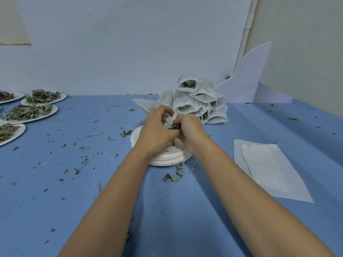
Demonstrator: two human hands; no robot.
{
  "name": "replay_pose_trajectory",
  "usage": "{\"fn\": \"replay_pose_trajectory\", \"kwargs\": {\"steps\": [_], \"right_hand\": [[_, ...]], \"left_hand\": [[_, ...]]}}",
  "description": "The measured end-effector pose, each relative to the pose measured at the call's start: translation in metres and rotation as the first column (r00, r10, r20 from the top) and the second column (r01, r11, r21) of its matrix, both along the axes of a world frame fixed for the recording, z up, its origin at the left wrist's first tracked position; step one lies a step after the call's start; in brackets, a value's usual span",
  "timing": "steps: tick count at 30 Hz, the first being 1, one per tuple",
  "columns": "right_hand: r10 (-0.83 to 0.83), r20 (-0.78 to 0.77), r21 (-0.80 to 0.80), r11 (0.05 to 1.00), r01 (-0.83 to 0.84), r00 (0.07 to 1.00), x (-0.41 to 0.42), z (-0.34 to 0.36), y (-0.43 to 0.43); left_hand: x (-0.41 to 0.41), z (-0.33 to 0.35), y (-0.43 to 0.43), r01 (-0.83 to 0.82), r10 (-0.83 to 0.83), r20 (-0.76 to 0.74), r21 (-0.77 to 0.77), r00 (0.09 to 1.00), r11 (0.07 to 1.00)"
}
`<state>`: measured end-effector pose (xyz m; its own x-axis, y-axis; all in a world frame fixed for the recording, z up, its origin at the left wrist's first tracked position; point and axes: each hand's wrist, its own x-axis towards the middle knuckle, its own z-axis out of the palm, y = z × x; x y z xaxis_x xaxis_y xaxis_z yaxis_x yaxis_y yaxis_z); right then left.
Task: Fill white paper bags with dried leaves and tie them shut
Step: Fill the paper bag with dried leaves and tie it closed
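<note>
Over a stack of white paper plates [167,157] at the table's middle, both hands work on one small white paper bag [170,121]. My left hand [157,128] grips the bag's rim with curled fingers. My right hand [189,130] pinches dried leaves [174,126] at the bag's open mouth. Most of the bag is hidden between the hands. Behind them rises a pile of filled white bags [198,101], several showing leaves at their mouths.
Several paper plates heaped with dried leaves [31,111] sit at the far left. Flat empty bags on a white sheet [269,164] lie at the right. Leaf crumbs litter the blue table [74,182]. A bent white card [248,78] leans on the back wall.
</note>
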<state>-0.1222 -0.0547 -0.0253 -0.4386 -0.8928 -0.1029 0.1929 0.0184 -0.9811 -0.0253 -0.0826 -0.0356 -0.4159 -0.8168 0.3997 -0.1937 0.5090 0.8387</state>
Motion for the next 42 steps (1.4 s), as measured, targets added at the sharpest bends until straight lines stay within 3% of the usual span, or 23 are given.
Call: {"fn": "replay_pose_trajectory", "kwargs": {"steps": [3,7,12,15,20,30,37,42], "right_hand": [[-0.013,0.055,0.01,1.0,0.013,0.998,0.003,0.0,0.0],[0.09,0.218,-0.052,0.995,-0.081,0.972,0.005,0.004,0.001],[0.153,0.253,-0.108,0.986,-0.129,0.955,0.004,0.007,0.002],[0.158,0.173,-0.114,0.984,-0.139,0.972,0.005,0.004,0.002],[0.11,-0.178,-0.059,0.991,-0.122,0.978,0.007,-0.004,-0.003],[-0.001,-0.408,-0.037,0.999,-0.015,0.913,0.012,-0.003,-0.006],[-0.067,-0.36,-0.135,0.991,0.019,0.93,0.008,-0.005,-0.002],[-0.12,-0.344,-0.174,0.983,0.063,0.931,0.005,-0.005,0.002]], "left_hand": [[-0.001,-0.001,0.0,-0.063,0.063,-0.004,-0.04,0.998,0.997],[0.004,0.0,-0.005,-0.089,0.088,-0.034,-0.034,0.996,0.995],[0.012,0.002,-0.01,-0.099,0.098,-0.024,-0.043,0.995,0.994],[0.015,0.002,-0.012,-0.105,0.104,-0.031,-0.028,0.994,0.994],[0.016,-0.001,-0.014,-0.136,0.136,-0.041,0.01,0.99,0.991],[0.007,0.003,-0.011,-0.165,0.161,-0.074,-0.061,0.984,0.984],[0.008,0.002,-0.013,-0.195,0.19,-0.079,-0.056,0.979,0.979],[0.009,0.002,-0.013,-0.201,0.203,-0.154,0.03,0.967,0.979]]}}
